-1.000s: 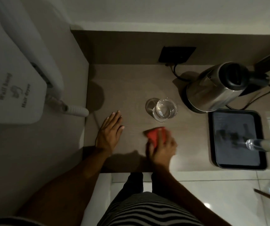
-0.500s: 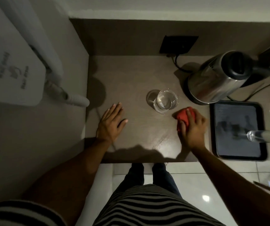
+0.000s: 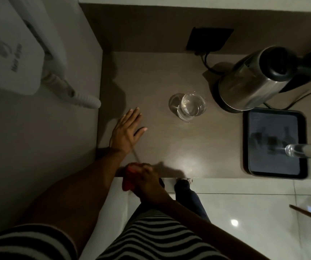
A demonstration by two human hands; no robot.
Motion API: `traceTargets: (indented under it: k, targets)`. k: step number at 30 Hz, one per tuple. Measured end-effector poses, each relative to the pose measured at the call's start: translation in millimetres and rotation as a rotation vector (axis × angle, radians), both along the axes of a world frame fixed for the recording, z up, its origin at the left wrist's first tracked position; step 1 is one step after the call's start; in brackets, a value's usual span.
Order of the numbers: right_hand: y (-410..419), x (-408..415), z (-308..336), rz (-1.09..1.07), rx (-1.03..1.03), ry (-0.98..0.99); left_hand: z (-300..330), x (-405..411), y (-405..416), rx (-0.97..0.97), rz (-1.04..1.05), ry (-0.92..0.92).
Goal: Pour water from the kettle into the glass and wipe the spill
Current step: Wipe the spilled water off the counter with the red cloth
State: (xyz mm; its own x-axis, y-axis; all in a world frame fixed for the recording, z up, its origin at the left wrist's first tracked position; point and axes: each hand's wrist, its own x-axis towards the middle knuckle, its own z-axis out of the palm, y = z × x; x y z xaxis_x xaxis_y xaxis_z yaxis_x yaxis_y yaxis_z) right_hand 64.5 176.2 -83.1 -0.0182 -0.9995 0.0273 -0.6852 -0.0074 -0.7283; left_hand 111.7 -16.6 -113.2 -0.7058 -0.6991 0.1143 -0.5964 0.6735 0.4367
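A clear glass (image 3: pixel 190 106) with water in it stands near the middle of the brown counter (image 3: pixel 169 147). The steel kettle (image 3: pixel 254 85) with a black lid sits on its base at the back right, corded to a black wall socket (image 3: pixel 210 39). My left hand (image 3: pixel 126 131) lies flat on the counter near its left edge, fingers spread, holding nothing. My right hand (image 3: pixel 147 180) is at the counter's front edge, closed on a red cloth (image 3: pixel 128 178) that hangs partly past the edge. The hand and cloth are blurred.
A black tray (image 3: pixel 276 142) lies at the front right, with a clear bottle (image 3: pixel 308 150) lying over its right side. A white wall-hung hair dryer (image 3: pixel 12 53) with its hose (image 3: pixel 75 94) is on the left wall. Pale glossy floor tiles lie below the counter.
My right hand has swept the red cloth from beside the kettle, left and back to the counter's front edge. My left hand has stayed flat in place.
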Motion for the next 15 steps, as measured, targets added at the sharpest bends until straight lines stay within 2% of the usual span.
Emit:
traceTargets:
  k: [4, 6, 8, 12, 15]
  targets:
    - [11, -45, 29, -0.026, -0.084, -0.2, -4, -2, -1, -0.038, -0.007, 0.018]
    - [28, -89, 44, -0.221, -0.003, -0.261, -6, 0, 2, -0.036, -0.003, -0.025]
    - [51, -141, 54, -0.459, 0.02, -0.187, -4, 0, 6, -0.022, 0.006, -0.096]
    - [96, -247, 59, -0.862, -0.012, 0.119, 3, -11, 22, 0.042, 0.004, -0.231]
    - [117, -293, 47, -1.011, 0.126, 0.233, 2, -21, 35, 0.048, -0.016, -0.297]
